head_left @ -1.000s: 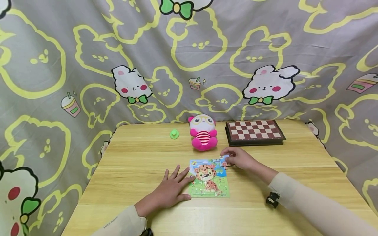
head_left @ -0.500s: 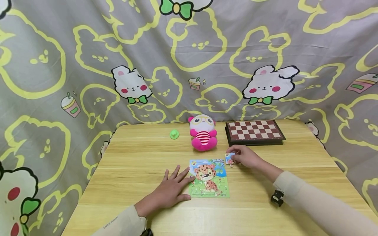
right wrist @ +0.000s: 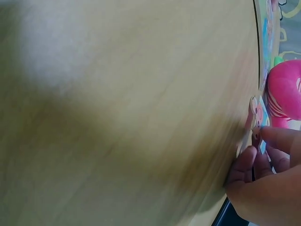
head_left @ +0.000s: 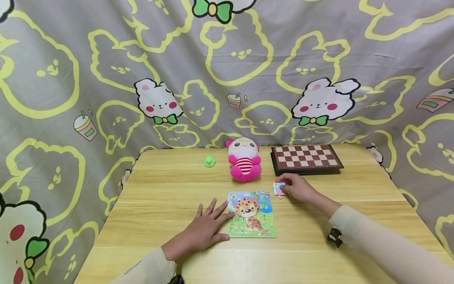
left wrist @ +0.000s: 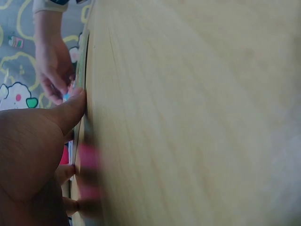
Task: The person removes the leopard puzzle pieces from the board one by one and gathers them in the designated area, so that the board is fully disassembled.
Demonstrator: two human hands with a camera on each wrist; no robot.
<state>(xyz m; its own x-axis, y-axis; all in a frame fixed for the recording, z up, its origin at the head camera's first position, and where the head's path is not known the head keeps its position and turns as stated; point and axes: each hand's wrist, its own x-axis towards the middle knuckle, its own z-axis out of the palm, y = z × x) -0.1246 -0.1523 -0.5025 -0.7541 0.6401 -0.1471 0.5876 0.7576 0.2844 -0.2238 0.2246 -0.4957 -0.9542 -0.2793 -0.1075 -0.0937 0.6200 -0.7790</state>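
Note:
A jigsaw puzzle [head_left: 251, 217] with a cartoon spotted leopard on green and blue lies flat on the wooden table. My left hand [head_left: 205, 229] rests palm down at its left side, fingers spread, with fingertips and thumb at the board's edge. Off the puzzle's upper right corner, my right hand [head_left: 298, 187] pinches a puzzle piece [head_left: 278, 189] between thumb and fingers. That blue and pink-orange piece shows its printed face in the head view. In the right wrist view the piece [right wrist: 262, 113] is held close over the tabletop, its far part hidden by the fingers.
Behind the puzzle sits a pink and white plush toy [head_left: 244, 159] with a striped belly. A small green duck [head_left: 209, 161] is to its left. At the back right lies a checkered game board [head_left: 306, 157], just beyond my right hand. A patterned curtain [head_left: 198, 79] closes the back.
My right hand has moved rightward and slightly back with the puzzle piece, from over the puzzle's upper right corner to beside it. The left hand has stayed in place.

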